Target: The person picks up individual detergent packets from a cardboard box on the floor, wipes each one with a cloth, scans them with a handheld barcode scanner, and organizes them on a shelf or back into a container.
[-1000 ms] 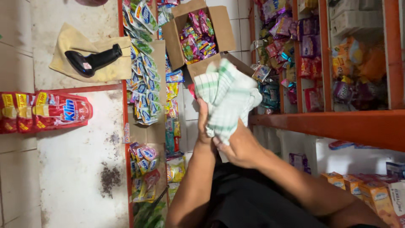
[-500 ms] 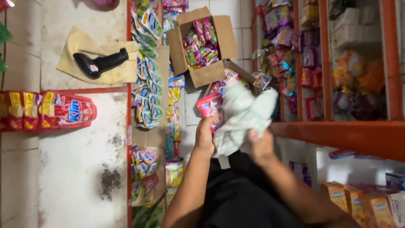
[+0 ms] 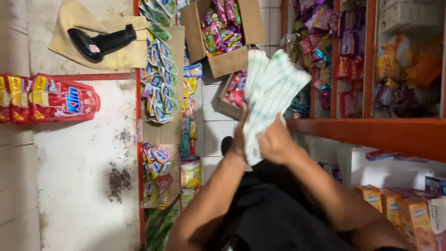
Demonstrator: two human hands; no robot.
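Both of my hands hold a white cloth with thin green stripes (image 3: 272,86) up in front of me. My left hand (image 3: 239,139) grips its lower left edge and my right hand (image 3: 277,142) grips its lower part from the right. The cloth hangs in long folded flaps above the hands, in front of a shop shelf. My forearms reach in from the bottom of the view over my dark clothing (image 3: 274,214).
An open cardboard box (image 3: 232,62) holds colourful snack packets. Strips of sachets (image 3: 158,60) hang along a red-edged counter (image 3: 83,176). A black handheld scanner (image 3: 100,41) lies on a yellow cloth. Red pouches (image 3: 51,100) sit left. An orange shelf (image 3: 371,132) runs right, orange cartons (image 3: 409,209) below.
The cloth was bunched into a ball half a second ago and is now stretched out in long flaps. My hands stay close together below it.
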